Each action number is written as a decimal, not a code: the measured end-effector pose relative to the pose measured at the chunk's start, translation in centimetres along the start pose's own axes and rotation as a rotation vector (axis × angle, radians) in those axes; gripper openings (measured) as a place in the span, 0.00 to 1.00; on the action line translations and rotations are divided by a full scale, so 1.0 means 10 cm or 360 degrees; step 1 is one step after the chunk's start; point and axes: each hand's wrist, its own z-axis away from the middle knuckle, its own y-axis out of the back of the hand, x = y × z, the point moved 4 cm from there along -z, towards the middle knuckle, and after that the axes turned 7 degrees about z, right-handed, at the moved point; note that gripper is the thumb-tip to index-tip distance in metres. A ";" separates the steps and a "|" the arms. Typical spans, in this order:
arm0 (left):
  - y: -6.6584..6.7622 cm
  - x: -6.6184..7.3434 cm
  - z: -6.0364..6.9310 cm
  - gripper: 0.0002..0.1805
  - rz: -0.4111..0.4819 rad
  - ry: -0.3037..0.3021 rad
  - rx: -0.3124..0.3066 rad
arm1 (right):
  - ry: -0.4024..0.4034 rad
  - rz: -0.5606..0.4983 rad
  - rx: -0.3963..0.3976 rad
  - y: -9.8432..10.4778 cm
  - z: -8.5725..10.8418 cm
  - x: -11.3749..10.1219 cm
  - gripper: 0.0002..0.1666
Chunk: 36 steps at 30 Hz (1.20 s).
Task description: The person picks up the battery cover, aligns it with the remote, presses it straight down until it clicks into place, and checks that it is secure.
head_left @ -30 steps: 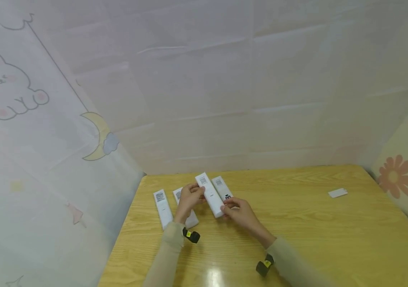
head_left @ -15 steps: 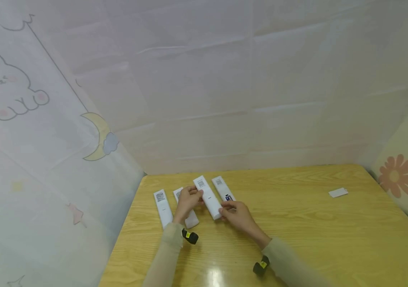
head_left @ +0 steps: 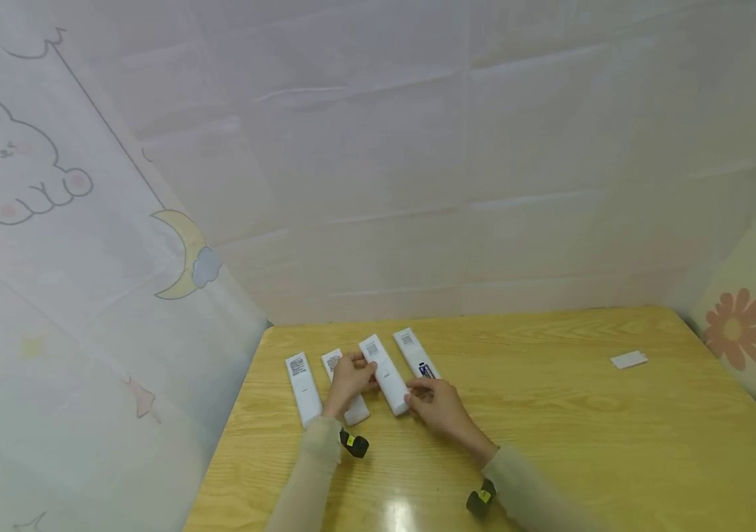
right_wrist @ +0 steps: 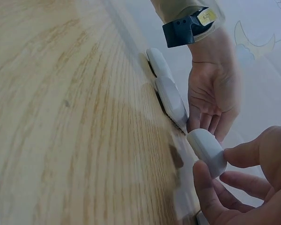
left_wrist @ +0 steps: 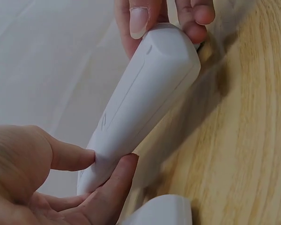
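A white remote control [head_left: 386,377], back side up with a small printed label, is held between both hands a little above the table. My left hand [head_left: 349,386] pinches its far end between thumb and fingers. At the near end, my right hand [head_left: 443,408] grips the remote with thumb and fingertips. In the left wrist view the remote [left_wrist: 140,93] is tilted and its shadow falls on the wood. Just right of it lies another white remote [head_left: 412,350], a dark blue battery [head_left: 425,370] showing in its back.
Two more white remotes lie to the left, one [head_left: 302,388] at the outside and one [head_left: 356,411] partly behind my left hand. A small white cover [head_left: 629,360] rests far right on the wooden table [head_left: 550,443]. Printed sheets stand behind and at both sides.
Both hands have brought the held remote toward me and slightly left, lower over the table. More of the remote with the battery shows now. The other remotes stay in place.
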 end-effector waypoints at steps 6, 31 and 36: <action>-0.02 0.01 0.01 0.29 -0.0055 -0.0021 0.0038 | 0.0007 -0.0027 -0.0004 -0.04 0.00 0.03 0.19; -0.06 0.09 0.01 0.24 -0.0486 0.0009 0.0109 | 0.0132 0.0012 0.0032 -0.11 -0.01 0.06 0.15; -0.10 0.12 0.02 0.18 -0.0587 -0.0039 0.0143 | 0.0101 0.0060 0.0068 -0.10 -0.02 0.08 0.15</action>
